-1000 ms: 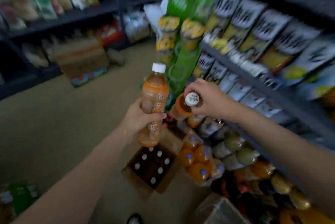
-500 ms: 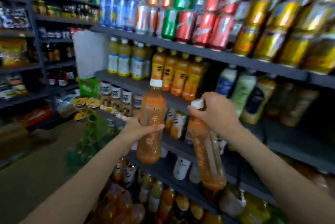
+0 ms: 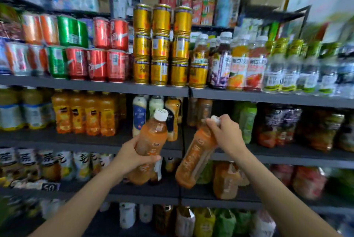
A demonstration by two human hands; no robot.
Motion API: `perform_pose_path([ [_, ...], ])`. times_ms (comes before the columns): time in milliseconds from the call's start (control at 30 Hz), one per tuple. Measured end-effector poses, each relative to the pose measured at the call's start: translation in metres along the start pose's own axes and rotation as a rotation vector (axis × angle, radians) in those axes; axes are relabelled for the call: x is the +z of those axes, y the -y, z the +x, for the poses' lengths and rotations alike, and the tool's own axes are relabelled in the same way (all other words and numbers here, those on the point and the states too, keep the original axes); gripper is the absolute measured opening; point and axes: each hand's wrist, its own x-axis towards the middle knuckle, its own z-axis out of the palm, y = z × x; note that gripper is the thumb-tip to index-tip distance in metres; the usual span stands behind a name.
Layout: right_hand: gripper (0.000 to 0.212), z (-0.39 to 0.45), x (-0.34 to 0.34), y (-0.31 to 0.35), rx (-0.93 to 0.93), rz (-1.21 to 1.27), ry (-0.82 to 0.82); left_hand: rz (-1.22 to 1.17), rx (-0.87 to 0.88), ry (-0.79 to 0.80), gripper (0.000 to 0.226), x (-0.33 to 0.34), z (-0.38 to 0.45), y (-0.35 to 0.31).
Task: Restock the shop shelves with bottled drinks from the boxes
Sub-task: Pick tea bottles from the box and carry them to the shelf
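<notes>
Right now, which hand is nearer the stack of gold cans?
Left. The left hand grips a bottle almost straight below the gold cans, two shelves down; the right hand grips another bottle's neck, down and right.

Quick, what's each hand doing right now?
Left hand: gripping the body of an orange plastic drink bottle.
Right hand: gripping a second orange plastic bottle by its neck.
</notes>
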Motion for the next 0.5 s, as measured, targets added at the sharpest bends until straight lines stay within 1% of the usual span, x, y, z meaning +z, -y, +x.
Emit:
perform_pose_path([
  [100,0.032,0.021,-0.020,-0.026,-0.018,-0.073,-0.102,0.021,0.019,0.000,0.063,0.023,0.022,-0.001],
  [200,0.032,0.048,-0.023,-0.053,-0.042,-0.105,-0.156,0.024,0.029,-0.028,0.072,0.048,0.047,0.003],
  [333,0.031,0.082,-0.007,-0.095,-0.101,-0.109,-0.252,0.025,0.044,-0.037,0.065,0.082,0.082,0.006],
  [433,0.033,0.112,0.002,-0.118,-0.124,-0.078,-0.271,0.006,0.046,-0.099,0.065,0.109,0.110,0.009],
  [500,0.039,0.131,0.007,-0.124,-0.131,-0.080,-0.274,0.005,0.043,-0.147,0.062,0.125,0.128,0.008],
])
